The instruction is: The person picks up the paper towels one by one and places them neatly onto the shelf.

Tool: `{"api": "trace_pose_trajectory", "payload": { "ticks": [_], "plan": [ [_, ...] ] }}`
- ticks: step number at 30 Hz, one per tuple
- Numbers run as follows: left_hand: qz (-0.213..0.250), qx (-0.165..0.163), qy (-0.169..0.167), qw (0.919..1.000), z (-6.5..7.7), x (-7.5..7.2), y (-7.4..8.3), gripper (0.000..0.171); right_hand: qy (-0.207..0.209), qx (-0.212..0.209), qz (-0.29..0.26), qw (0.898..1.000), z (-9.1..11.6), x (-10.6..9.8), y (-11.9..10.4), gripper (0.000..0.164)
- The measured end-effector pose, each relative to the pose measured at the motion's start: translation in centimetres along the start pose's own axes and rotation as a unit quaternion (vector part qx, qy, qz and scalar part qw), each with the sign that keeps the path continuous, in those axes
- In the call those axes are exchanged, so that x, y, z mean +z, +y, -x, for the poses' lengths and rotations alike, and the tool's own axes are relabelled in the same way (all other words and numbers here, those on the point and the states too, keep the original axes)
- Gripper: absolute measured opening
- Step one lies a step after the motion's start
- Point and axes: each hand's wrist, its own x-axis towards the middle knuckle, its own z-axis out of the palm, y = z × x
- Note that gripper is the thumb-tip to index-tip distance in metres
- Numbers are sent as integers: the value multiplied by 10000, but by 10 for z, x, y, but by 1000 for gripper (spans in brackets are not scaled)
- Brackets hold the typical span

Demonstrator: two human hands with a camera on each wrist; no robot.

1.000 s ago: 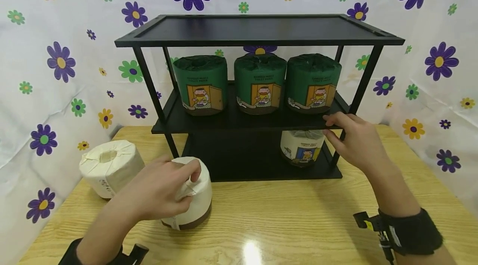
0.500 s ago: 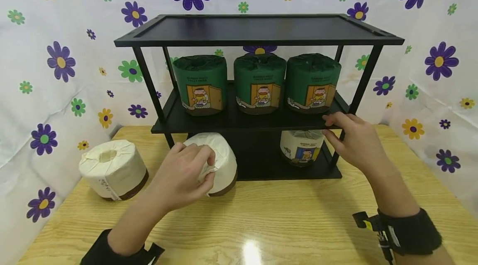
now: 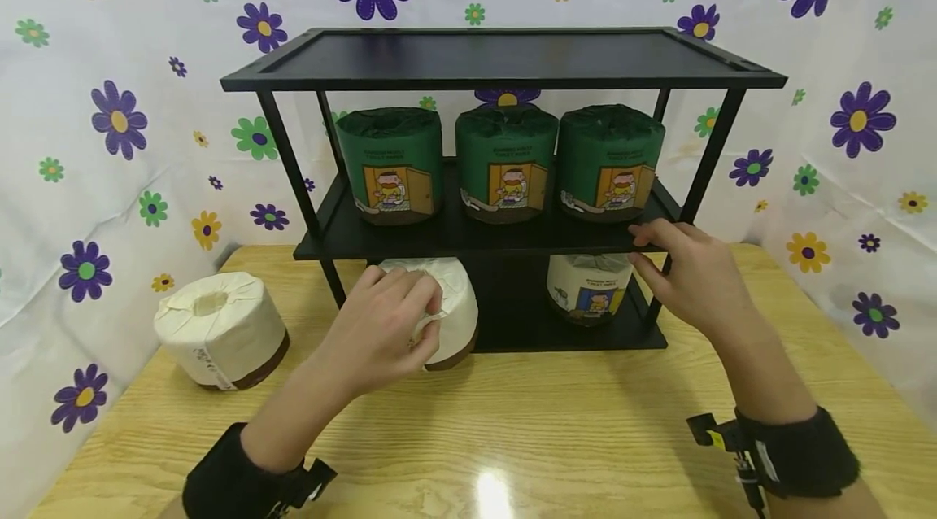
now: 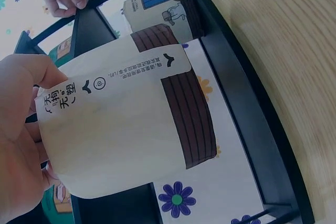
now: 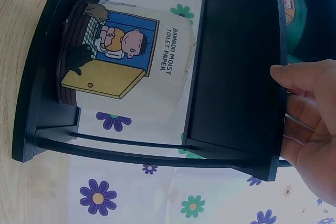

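Observation:
My left hand grips a cream-wrapped toilet paper roll by its top, fingers at the core hole. That roll is at the front of the black rack's lower shelf, partly under the middle shelf. In the left wrist view the roll shows its printed label and brown striped base, clear of the shelf floor. My right hand pinches the front edge of the middle shelf near its right post. Behind it, a second cream roll stands at the lower shelf's right end.
Several green toilet paper rolls stand in a row on the middle shelf. A third cream roll sits on the wooden table left of the rack. Slim black posts hold up the top shelf. Behind hangs a flowered cloth.
My left hand has carried the cream roll from the table rightward and forward to the lower shelf, its top now passing under the middle shelf. My right hand has kept its place.

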Motion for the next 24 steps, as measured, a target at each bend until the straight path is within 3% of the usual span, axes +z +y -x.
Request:
{"api": "trace_pose_trajectory", "payload": {
  "ticks": [11, 21, 24],
  "plan": [
    [-102, 103, -66, 9999, -9, 15, 5, 12, 21, 9, -1, 10000, 0, 0, 0, 20],
    [-418, 218, -775, 9959, -28, 34, 14, 10, -57, 91, 19, 9999, 0, -1, -1, 19],
    [-424, 185, -845, 9954, -32, 40, 16, 9, -56, 70, 20, 10000, 0, 0, -1, 20]
  ]
}}
